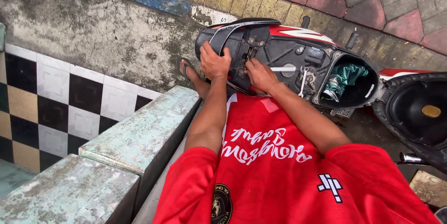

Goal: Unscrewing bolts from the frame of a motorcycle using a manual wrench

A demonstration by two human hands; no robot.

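Observation:
A scooter [321,59] lies below me with its seat removed or lifted, showing the black under-seat frame and the storage bin [358,89]. My left hand [214,61] grips the black rear edge of the body, near the seat piece [237,28]. My right hand [260,75] is closed on a tool with a white handle [281,69], pressed at the latch area in the middle of the frame. A green cloth [347,75] sits in the storage bin. My sandalled foot [188,70] rests on the concrete beside the scooter.
A low, worn, pale green wall [144,131] runs along my left side. Beyond it lies a black, white and tan checkered tile floor [56,103]. The upturned black seat underside [414,107] lies at the right. Red and yellow paving bricks [363,0] lie behind the scooter.

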